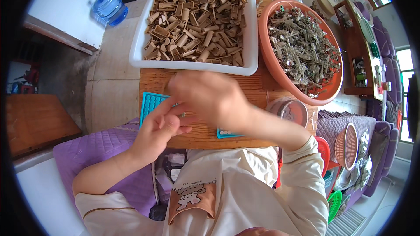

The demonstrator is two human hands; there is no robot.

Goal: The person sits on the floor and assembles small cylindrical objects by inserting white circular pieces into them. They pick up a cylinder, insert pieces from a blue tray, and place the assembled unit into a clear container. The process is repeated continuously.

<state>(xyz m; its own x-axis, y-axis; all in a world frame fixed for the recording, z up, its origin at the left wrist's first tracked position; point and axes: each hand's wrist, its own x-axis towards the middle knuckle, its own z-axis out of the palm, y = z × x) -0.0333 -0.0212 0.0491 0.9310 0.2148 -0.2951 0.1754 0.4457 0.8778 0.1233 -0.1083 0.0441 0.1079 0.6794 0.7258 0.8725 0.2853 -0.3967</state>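
Note:
Over the near part of the wooden table (251,86), my two hands are close together. My left hand (159,126) has its fingers apart and partly bent, overlapping a blue tray with round cells (151,105). A small greenish, shiny spot shows by its fingers; what it is I cannot make out. Just above and to the right, my right hand (210,96) is smeared by motion and its fingers are unclear. Beneath the right wrist, part of another blue tray (225,133) shows, with small white round pieces in it.
A white plastic bin (197,64) of short brown half-tube pieces stands at the table's far side. Right of it, an orange basin (267,39) holds a tangle of dried greyish material. A clear round container (294,112) sits near the right edge. Purple quilted seating (100,153) flanks the table.

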